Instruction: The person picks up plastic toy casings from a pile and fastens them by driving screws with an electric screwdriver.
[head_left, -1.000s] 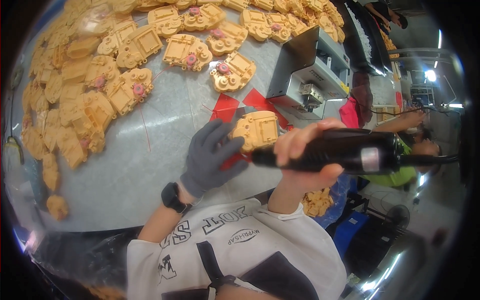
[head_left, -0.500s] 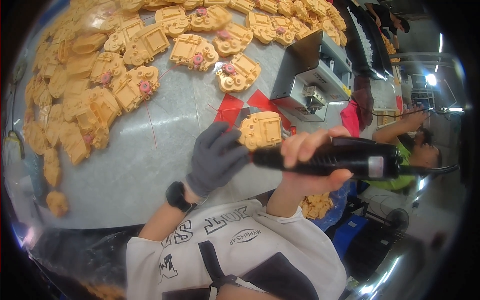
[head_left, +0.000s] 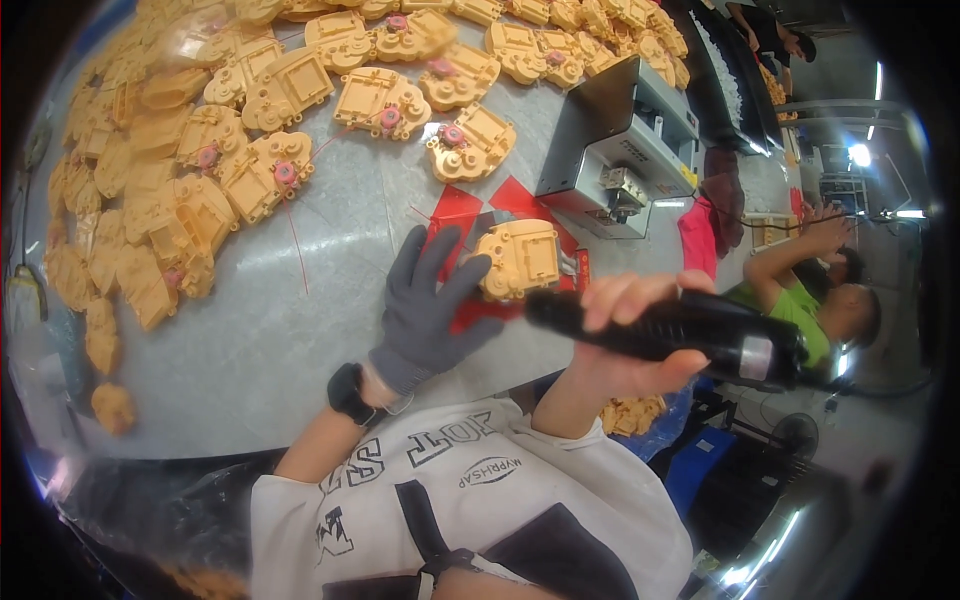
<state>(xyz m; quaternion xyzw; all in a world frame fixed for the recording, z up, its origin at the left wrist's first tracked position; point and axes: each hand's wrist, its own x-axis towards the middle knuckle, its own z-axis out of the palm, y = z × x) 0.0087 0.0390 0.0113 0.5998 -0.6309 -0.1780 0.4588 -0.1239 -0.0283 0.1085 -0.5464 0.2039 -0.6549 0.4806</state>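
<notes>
A: Where was the yellow part (head_left: 518, 260)?

B: By the gray table (head_left: 330, 350), just right of the gloved left hand (head_left: 425, 312) and near some red sheets (head_left: 457, 208). What it sat on was hidden.

A: Which way did it point?

B: Its round, bumpy end faced left and its square end faced right. Its long way seemed to run side to side — but only a bit longer.

A: How was the left hand?

B: Loosely open, fingers spread, one fingertip at the part's left edge. Maybe that stopped it sliding. I couldn't tell if it pressed.

A: And the right hand (head_left: 618, 372)?

B: It was bare and curled around a long black tool (head_left: 680, 332), maybe to keep its tip steady. The tip aimed left, close to the part's near edge — I couldn't tell if they touched.

A: What was farther out?

B: Lots of other yellow parts (head_left: 288, 90), a gray box machine (head_left: 590, 140) to the right, and a person in green (head_left: 802, 312) beyond.
</notes>
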